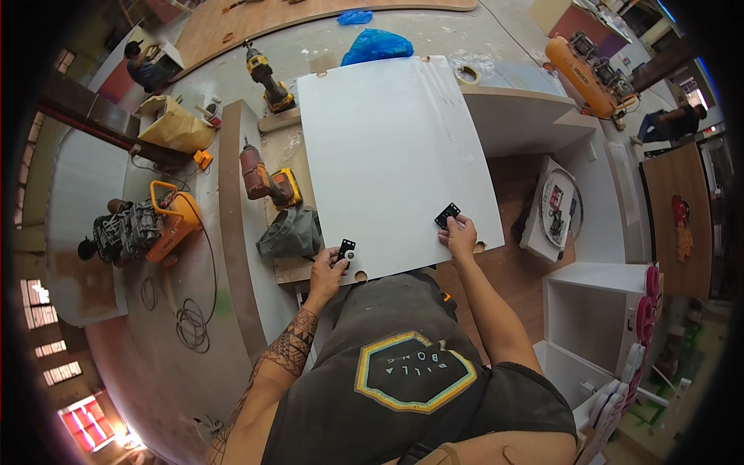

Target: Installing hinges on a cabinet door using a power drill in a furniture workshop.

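A white rectangular panel (pixel 391 163) lies flat in front of me, with round cut-outs at its corners. Over its near left corner, my left hand (pixel 327 275) is closed on a small black bracket (pixel 346 247) with holes in it. My right hand (pixel 460 234) pinches a similar black bracket (pixel 447 213) above the near right part of the panel. Beside the panel's left edge are a red drill (pixel 254 172) with a yellow battery and a grey cloth pouch (pixel 290 232). Farther back stands a yellow-and-black drill (pixel 267 81).
A blue plastic bag (pixel 378 46) and a tape roll (pixel 467 74) lie beyond the panel. White cabinet parts (pixel 593 178) surround the right side, with a boxed coil (pixel 552 209) inside. Orange compressors (pixel 177 221) stand left and far right. Two other people are in the background.
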Available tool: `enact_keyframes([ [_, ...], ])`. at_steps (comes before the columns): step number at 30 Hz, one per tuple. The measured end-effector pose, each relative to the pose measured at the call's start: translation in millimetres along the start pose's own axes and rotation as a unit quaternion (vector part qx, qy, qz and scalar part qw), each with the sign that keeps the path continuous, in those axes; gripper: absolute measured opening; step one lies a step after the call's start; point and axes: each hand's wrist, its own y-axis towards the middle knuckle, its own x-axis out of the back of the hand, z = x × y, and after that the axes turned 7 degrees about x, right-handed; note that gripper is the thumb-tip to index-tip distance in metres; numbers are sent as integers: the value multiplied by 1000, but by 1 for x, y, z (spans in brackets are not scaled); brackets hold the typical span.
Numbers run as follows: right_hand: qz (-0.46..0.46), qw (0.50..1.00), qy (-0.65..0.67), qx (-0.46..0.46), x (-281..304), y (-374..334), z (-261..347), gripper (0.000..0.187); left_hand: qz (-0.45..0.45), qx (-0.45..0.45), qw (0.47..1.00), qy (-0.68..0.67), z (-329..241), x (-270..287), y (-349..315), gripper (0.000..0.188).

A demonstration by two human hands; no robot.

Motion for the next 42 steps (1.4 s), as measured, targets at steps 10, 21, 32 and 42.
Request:
enact_keyframes([
  [10, 23, 973, -204, 102, -12, -64, -36, 28, 29, -11, 998, -56, -5, -13, 21, 31],
  [21, 252, 958, -129, 44, -30, -105, -5, 37, 123, 23, 992, 27, -52, -54, 45, 30],
  [32, -33, 998, -54, -3, -4, 5, 12, 56, -143, -95, 985, 20, -82, -20, 134, 52],
  [42, 114, 990, 84, -18, -104, 28, 51, 55, -61, -16, 992, 113, 2, -15, -38, 32],
])
